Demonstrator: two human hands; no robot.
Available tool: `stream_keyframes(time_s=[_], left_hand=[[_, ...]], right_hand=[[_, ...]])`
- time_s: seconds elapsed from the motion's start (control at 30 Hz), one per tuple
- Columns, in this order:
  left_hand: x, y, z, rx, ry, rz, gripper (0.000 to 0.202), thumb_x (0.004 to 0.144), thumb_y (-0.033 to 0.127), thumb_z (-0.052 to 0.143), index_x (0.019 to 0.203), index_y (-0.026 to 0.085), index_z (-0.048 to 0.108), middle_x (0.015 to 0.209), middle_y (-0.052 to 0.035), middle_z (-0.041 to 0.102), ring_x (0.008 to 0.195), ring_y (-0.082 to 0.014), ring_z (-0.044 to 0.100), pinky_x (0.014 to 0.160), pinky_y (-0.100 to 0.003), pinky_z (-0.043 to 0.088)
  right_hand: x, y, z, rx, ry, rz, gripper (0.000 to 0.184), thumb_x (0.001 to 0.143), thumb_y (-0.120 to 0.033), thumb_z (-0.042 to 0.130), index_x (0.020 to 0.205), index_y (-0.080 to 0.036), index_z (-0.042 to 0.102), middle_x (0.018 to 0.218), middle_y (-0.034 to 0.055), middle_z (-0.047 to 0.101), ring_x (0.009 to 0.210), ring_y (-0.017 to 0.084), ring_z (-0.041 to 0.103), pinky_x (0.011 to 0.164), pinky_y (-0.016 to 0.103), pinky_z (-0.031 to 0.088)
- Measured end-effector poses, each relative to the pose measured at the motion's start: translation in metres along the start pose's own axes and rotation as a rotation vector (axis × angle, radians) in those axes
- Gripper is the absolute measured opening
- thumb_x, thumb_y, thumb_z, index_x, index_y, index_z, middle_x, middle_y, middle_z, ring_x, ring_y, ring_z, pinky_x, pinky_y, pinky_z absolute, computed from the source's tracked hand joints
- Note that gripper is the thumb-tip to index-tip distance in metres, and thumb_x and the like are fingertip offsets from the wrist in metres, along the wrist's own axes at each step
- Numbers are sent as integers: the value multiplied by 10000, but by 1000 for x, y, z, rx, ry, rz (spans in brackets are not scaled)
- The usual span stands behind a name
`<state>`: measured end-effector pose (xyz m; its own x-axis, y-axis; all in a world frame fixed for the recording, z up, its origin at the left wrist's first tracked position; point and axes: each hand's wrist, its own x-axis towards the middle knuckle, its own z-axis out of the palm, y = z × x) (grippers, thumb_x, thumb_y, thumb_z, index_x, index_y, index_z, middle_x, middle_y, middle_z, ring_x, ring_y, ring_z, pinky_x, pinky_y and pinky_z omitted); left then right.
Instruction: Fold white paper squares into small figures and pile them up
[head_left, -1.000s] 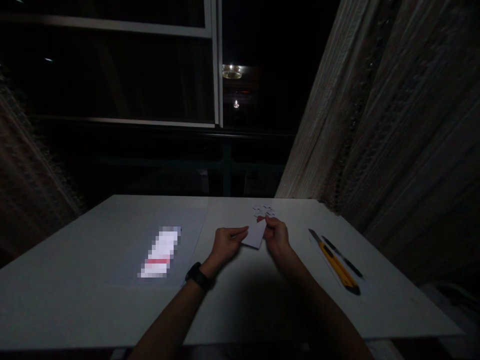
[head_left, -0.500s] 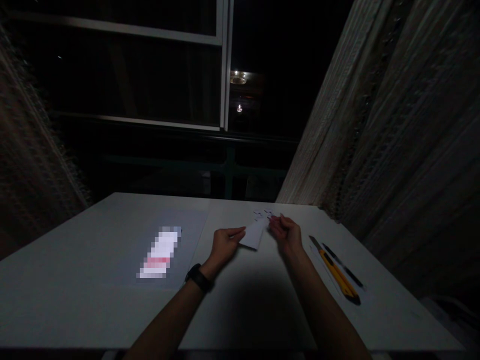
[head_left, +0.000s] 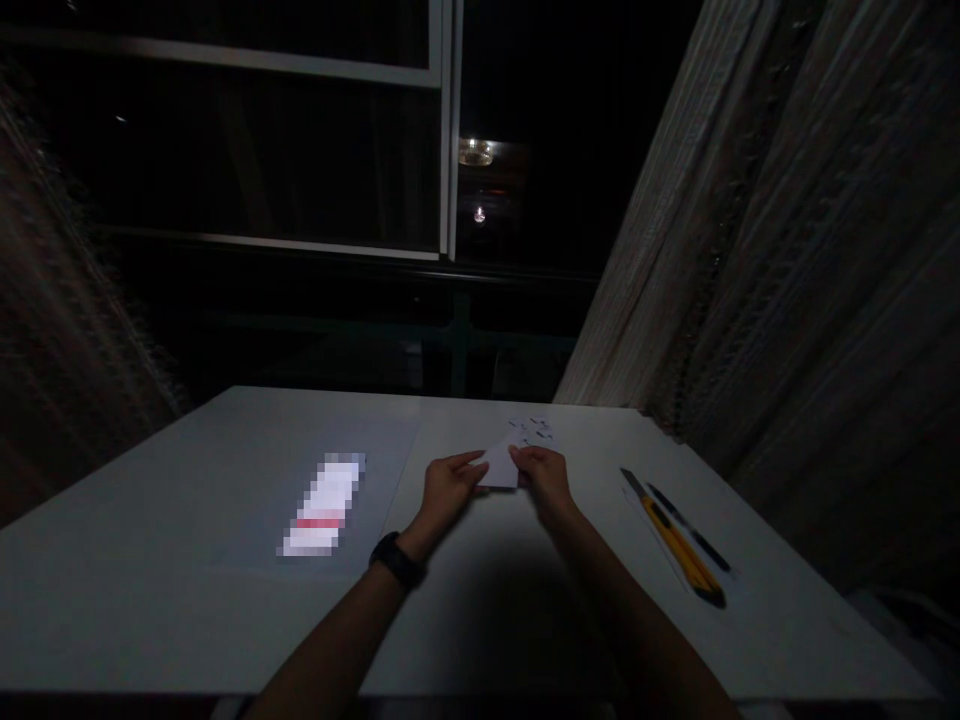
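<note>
White paper [head_left: 500,471] is sitting between the two hands over the middle of the table [head_left: 150,590], its pale face showing upward; whether it is touching the tabletop, I cannot tell. The left hand [head_left: 450,490] is pinching its left side, thumb and fingers clamped on the edge, while a black watch [head_left: 398,560] is circling that wrist. The right hand [head_left: 546,480] is gripping the right side, its thumb pressing on the paper near the far corner and its other fingers partly hidden. Just beyond the paper, small dark marks [head_left: 541,434] are showing, too dim to read. To the right of the hands, a yellow cutter [head_left: 679,547] is lying aslant with its blade pointing away, and a dark pen [head_left: 690,529] is lying just beside it, nearly parallel. Left of the hands, a bright pixelated rectangle [head_left: 324,502] is glowing on a pale sheet [head_left: 384,478]. Behind the table, a curtain [head_left: 675,220] is hanging at the right beside a dark window.
</note>
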<state>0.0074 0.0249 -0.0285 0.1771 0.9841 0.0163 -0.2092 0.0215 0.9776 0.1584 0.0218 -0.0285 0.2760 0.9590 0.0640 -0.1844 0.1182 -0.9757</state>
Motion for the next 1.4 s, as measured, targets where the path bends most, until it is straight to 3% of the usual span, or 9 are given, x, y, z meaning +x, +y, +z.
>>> stream_keyframes(time_s=[0.1, 0.23, 0.3, 0.37, 0.57, 0.73, 0.87, 1.03, 1.4], left_hand=[[-2, 9, -3, 13, -52, -15, 416, 558, 321, 734, 882, 69, 666, 781, -116, 683, 685, -197, 629, 623, -278, 488], [-5, 19, -4, 52, -124, -21, 359, 527, 392, 736, 696, 81, 674, 569, -49, 625, 532, -129, 562, 505, -221, 416], [-5, 19, -4, 87, -95, 4, 340, 497, 411, 743, 543, 93, 630, 458, -4, 543, 440, -87, 485, 438, -200, 354], [-4, 17, -6, 106, -42, 25, 356, 487, 412, 747, 449, 105, 571, 402, 25, 474, 390, -60, 419, 403, -191, 312], [3, 10, -12, -118, 95, 26, 311, 571, 389, 713, 563, 97, 606, 547, -23, 574, 509, -101, 533, 495, -210, 435], [5, 11, -13, -138, 23, -77, 333, 544, 347, 741, 700, 67, 652, 734, -116, 654, 665, -176, 613, 652, -290, 499], [2, 12, -13, 64, -151, -69, 329, 567, 359, 717, 741, 81, 683, 723, -106, 668, 668, -177, 604, 655, -288, 475], [-2, 9, -9, 280, -216, -27, 252, 557, 336, 710, 644, 101, 693, 568, -42, 636, 561, -138, 545, 586, -262, 414], [-4, 11, -7, 223, -248, 31, 194, 597, 301, 680, 541, 116, 665, 474, 0, 568, 485, -102, 470, 513, -237, 360]], right_hand=[[-1, -3, -1, -65, -16, -25, 308, 530, -411, 708, 469, -152, 552, 411, -17, 505, 384, 95, 430, 390, 221, 322], [-5, -9, -2, -270, -322, 5, 278, 527, -377, 716, 486, -136, 582, 383, -43, 467, 378, 69, 377, 391, 206, 266], [-7, -9, -2, -352, -469, -10, 258, 532, -367, 716, 529, -127, 622, 425, -33, 514, 413, 73, 412, 422, 205, 294], [-9, -9, -2, -380, -515, -45, 259, 547, -378, 705, 571, -126, 650, 487, -13, 572, 466, 91, 469, 467, 212, 339], [-2, 1, -1, -228, -341, 64, 328, 544, -449, 695, 525, -131, 619, 474, 16, 586, 441, 131, 519, 459, 244, 392], [10, 7, -9, -126, -7, -83, 312, 558, -432, 696, 481, -150, 585, 407, -29, 502, 390, 92, 419, 413, 225, 317], [10, 2, -14, -239, -125, -164, 291, 561, -390, 699, 455, -153, 569, 410, -36, 488, 412, 88, 400, 430, 225, 296], [-1, -10, -8, -427, -318, -213, 260, 585, -384, 672, 490, -150, 608, 442, -23, 516, 445, 95, 413, 451, 228, 313], [-4, -15, -4, -399, -305, -231, 239, 600, -390, 652, 515, -170, 614, 485, -10, 553, 485, 114, 458, 481, 231, 353]])
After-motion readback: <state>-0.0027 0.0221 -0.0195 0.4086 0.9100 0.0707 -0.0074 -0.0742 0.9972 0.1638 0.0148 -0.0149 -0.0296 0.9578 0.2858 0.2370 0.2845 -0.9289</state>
